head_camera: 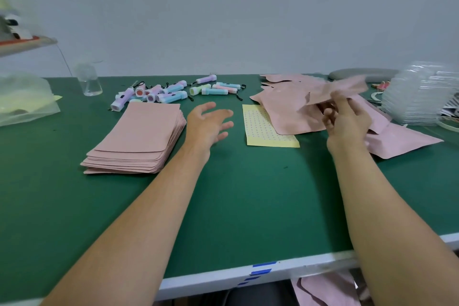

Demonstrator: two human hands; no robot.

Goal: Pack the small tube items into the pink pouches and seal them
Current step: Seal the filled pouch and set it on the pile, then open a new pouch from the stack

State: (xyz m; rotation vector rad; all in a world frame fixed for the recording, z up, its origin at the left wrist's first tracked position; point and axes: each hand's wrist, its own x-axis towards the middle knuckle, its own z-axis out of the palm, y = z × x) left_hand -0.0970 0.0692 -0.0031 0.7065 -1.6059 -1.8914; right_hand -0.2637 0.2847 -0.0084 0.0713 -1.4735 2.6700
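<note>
A neat stack of flat pink pouches (139, 139) lies at the left of the green table (223, 206). Behind it, several small pastel tube items (173, 92) with black loops are scattered. My left hand (210, 123) hovers open above the table between the stack and a yellow sticker sheet (268, 129), holding nothing. My right hand (345, 117) holds a pink pouch (335, 90), blurred, raised over a loose pile of pink pouches (293, 107) at the right.
A clear plastic bottle (88, 79) and a translucent bag (24, 99) sit at the back left. Stacked clear plastic trays (419, 97) stand at the right edge. More pink pouches (325, 288) lie below the table's front edge.
</note>
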